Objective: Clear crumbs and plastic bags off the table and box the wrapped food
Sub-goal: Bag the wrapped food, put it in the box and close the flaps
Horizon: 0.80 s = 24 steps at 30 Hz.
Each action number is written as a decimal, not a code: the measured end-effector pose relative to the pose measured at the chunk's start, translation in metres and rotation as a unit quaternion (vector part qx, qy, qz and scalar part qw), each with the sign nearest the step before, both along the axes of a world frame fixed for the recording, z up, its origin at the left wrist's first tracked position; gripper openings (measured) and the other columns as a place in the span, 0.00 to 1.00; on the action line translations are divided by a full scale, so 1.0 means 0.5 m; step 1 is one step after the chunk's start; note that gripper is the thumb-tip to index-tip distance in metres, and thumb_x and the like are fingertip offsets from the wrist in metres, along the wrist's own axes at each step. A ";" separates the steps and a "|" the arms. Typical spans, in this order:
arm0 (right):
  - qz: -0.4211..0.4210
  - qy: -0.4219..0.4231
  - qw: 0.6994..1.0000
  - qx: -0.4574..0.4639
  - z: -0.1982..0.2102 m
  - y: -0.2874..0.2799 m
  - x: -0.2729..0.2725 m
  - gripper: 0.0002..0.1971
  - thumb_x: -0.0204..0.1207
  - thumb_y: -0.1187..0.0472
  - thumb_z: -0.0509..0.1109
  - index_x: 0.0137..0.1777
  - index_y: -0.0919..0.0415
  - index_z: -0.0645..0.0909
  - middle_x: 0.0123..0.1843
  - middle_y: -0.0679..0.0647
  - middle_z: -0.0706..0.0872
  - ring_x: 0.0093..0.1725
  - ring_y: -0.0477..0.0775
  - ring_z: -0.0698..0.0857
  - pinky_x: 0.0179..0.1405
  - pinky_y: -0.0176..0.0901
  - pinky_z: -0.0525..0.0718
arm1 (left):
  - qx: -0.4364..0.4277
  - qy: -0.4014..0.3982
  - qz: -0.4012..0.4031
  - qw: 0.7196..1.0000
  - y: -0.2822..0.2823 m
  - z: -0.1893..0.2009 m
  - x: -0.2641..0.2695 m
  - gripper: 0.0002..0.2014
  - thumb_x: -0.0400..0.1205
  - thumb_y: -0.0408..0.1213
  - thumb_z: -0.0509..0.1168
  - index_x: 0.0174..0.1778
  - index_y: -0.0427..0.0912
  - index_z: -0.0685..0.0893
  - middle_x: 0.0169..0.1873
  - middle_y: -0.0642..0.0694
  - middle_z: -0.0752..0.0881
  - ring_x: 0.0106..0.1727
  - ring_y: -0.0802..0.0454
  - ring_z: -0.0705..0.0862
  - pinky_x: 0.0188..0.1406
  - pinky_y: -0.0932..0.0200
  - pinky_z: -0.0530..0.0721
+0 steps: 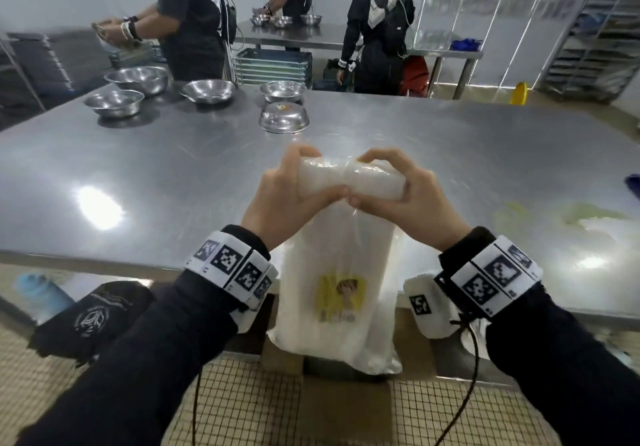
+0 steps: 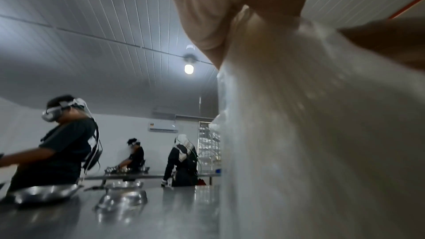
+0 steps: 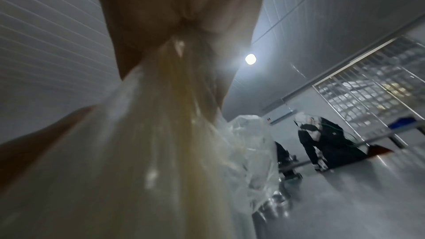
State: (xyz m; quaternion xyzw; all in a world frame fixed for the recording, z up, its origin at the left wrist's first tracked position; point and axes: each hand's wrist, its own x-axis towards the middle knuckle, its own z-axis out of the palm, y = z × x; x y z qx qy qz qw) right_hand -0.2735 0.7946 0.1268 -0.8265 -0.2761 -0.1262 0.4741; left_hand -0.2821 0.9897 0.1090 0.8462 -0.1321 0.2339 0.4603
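Observation:
Both hands hold a stack of translucent white plastic bags (image 1: 337, 272) above the near edge of the steel table (image 1: 138, 175). The top end of the stack is rolled into a thick wad (image 1: 349, 177). My left hand (image 1: 294, 186) grips the wad's left half, my right hand (image 1: 388, 186) its right half, thumbs meeting underneath. The rest of the bags hang down past the table edge, showing a yellow printed label (image 1: 341, 295). The plastic bags (image 2: 322, 134) fill the left wrist view, and the plastic bags (image 3: 149, 152) fill the right wrist view too. No wrapped food or box is visible.
Several steel bowls (image 1: 207, 90) stand at the table's far left, one upturned bowl (image 1: 284, 117) in the middle. Pale smears (image 1: 571, 213) lie at the table's right. People work behind the table. A dark bag (image 1: 90, 317) sits below the table at left.

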 end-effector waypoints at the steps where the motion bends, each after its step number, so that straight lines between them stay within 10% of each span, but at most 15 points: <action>1: -0.002 0.024 1.000 0.007 -0.011 -0.006 -0.023 0.22 0.64 0.58 0.81 0.57 0.53 0.79 0.46 0.52 0.86 0.39 0.46 0.83 0.36 0.28 0.77 | -0.001 0.016 -0.017 1.000 -0.003 -0.009 -0.017 0.25 0.70 0.48 0.76 0.57 0.49 0.72 0.40 0.56 0.80 0.39 0.66 0.80 0.33 0.76 0.81; 8: -0.026 0.140 0.988 0.053 -0.177 -0.048 -0.112 0.21 0.64 0.61 0.82 0.54 0.49 0.79 0.47 0.57 0.87 0.43 0.47 0.85 0.43 0.41 0.85 | 0.005 0.108 -0.039 0.993 -0.055 -0.150 -0.098 0.28 0.69 0.47 0.77 0.59 0.40 0.74 0.38 0.50 0.79 0.34 0.57 0.79 0.31 0.73 0.78; 11: -0.035 0.125 0.991 0.025 -0.248 -0.061 -0.121 0.21 0.66 0.59 0.80 0.57 0.49 0.77 0.47 0.59 0.88 0.41 0.48 0.86 0.41 0.37 0.84 | 0.032 0.114 -0.037 0.992 -0.077 -0.211 -0.115 0.23 0.71 0.44 0.76 0.56 0.54 0.70 0.37 0.56 0.78 0.33 0.52 0.80 0.31 0.75 0.76; 15: -0.003 0.048 0.999 -0.016 -0.366 -0.089 -0.115 0.22 0.71 0.55 0.75 0.61 0.45 0.71 0.48 0.51 0.86 0.40 0.48 0.85 0.41 0.34 0.84 | 0.088 0.069 0.008 0.994 -0.109 -0.323 -0.123 0.26 0.71 0.43 0.74 0.63 0.48 0.72 0.42 0.60 0.80 0.41 0.44 0.88 0.40 0.50 0.89; 18: 0.019 -0.047 0.997 -0.050 -0.464 -0.110 -0.089 0.19 0.73 0.53 0.68 0.62 0.50 0.70 0.53 0.55 0.86 0.46 0.50 0.86 0.47 0.34 0.84 | 0.229 -0.058 0.016 0.972 -0.129 -0.451 -0.094 0.40 0.63 0.36 0.80 0.65 0.57 0.64 0.53 0.51 0.74 0.23 0.48 0.85 0.12 0.59 0.82; 21: -0.005 -0.075 0.993 -0.094 -0.586 -0.134 -0.059 0.18 0.74 0.52 0.66 0.63 0.49 0.68 0.59 0.62 0.86 0.55 0.60 0.86 0.53 0.40 0.81 | 0.245 -0.015 0.081 0.966 -0.159 -0.561 -0.069 0.28 0.72 0.43 0.72 0.66 0.60 0.69 0.59 0.48 0.77 0.33 0.52 0.87 0.25 0.65 0.84; 24: -0.019 -0.084 0.984 -0.153 -0.743 -0.157 -0.026 0.19 0.71 0.55 0.70 0.61 0.55 0.72 0.51 0.61 0.89 0.41 0.59 0.90 0.33 0.39 0.86 | 0.102 0.083 0.027 0.991 -0.187 -0.694 -0.042 0.30 0.70 0.50 0.73 0.67 0.50 0.72 0.52 0.38 0.88 0.43 0.50 0.88 0.39 0.82 0.76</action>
